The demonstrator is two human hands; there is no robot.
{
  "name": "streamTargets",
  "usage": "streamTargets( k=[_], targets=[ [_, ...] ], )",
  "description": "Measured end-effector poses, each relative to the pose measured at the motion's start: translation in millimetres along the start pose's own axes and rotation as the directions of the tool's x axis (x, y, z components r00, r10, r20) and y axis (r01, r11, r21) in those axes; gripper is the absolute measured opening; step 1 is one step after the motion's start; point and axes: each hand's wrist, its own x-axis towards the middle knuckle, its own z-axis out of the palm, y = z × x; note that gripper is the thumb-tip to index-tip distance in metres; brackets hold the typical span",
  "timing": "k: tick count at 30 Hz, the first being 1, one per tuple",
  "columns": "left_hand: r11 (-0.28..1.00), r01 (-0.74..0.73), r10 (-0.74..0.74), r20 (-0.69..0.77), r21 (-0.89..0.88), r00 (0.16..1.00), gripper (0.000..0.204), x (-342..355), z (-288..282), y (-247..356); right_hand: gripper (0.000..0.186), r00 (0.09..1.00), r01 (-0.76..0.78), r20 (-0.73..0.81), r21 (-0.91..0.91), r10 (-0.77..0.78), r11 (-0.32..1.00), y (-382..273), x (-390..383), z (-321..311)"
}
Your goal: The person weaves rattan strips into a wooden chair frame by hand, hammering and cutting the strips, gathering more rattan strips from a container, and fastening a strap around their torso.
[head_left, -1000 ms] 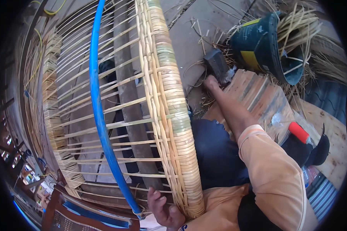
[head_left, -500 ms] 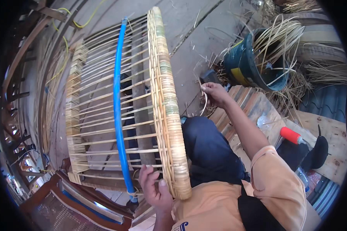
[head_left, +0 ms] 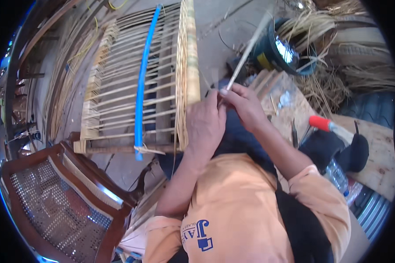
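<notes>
Basically a thin cane strip [head_left: 245,55], pinched in the right hand [head_left: 243,104] just beside the woven frame's edge [head_left: 188,74], slanting up toward a dark bucket [head_left: 278,52]. Left hand [head_left: 205,122] curled against that woven edge, probably gripping it, hard to tell. Blue tube [head_left: 141,87] across the ribs, caned chair [head_left: 57,201] lower left.

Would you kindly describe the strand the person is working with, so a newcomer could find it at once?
Start at the big woven rattan frame standing on edge left of centre. Just right of its wrapped rim, the right hand pinches a thin pale strand rising toward the dark bucket. Unlike the frame's fixed slats, it stands loose.
</notes>
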Motion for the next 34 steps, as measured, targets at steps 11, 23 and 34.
streamTargets(
  k=[11, 23, 34],
  targets=[
    [0.985, -0.169, 0.17, 0.043, -0.022, 0.985, 0.02, -39, -14, -10, 0.017, 0.99, 0.116, 0.037, 0.309, -0.134, 0.944, -46, 10, 7],
    [0.757, -0.485, 0.653, 0.467, -0.439, 0.596, 0.044, -59, 3, 62, 0.02, 0.938, 0.3, -0.033, -0.42, -0.345, 0.856, -120, -17, -43],
    [0.85, -0.449, 0.526, 0.377, -0.276, 0.762, 0.012, -70, -49, -5, 0.024, 0.932, 0.091, 0.322, -0.656, 0.169, 0.75, -77, -21, -45]
  ],
)
